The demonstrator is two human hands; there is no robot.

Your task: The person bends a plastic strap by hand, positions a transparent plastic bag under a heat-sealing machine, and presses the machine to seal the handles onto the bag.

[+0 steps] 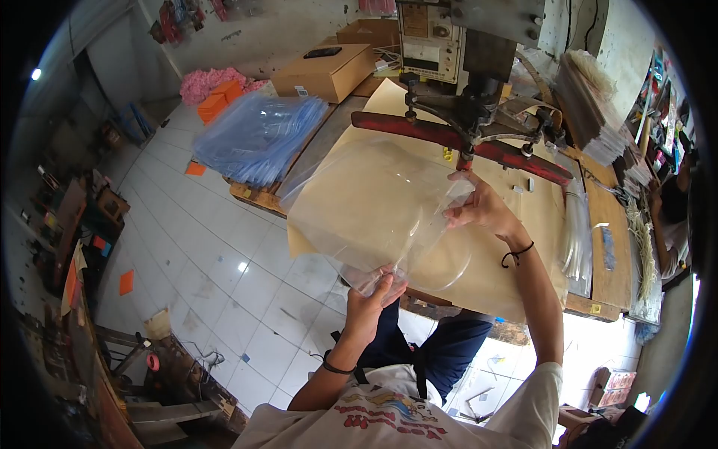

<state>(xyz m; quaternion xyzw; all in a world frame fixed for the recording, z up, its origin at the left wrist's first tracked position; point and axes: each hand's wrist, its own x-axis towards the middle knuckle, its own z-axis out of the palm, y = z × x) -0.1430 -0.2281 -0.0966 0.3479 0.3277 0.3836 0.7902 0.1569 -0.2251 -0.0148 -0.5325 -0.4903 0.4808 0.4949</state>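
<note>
A clear plastic sheet (359,202) is held up over the tan paper (516,277) that covers the workbench. My left hand (372,299) pinches its near edge between thumb and fingers. At the sheet's right side, my right hand (479,206) grips the edge, with the fingers closed on the plastic. Just beyond the right hand is the red bar (411,129) of a press, which hangs over the paper. Part of the sheet curls in a loop between and below the hands.
A stack of bluish plastic sheets (258,138) lies at the bench's left end, near a cardboard box (325,71). Clear strips (576,239) lie at the right. A control box (430,45) stands behind. Another person's arm (658,217) shows at far right.
</note>
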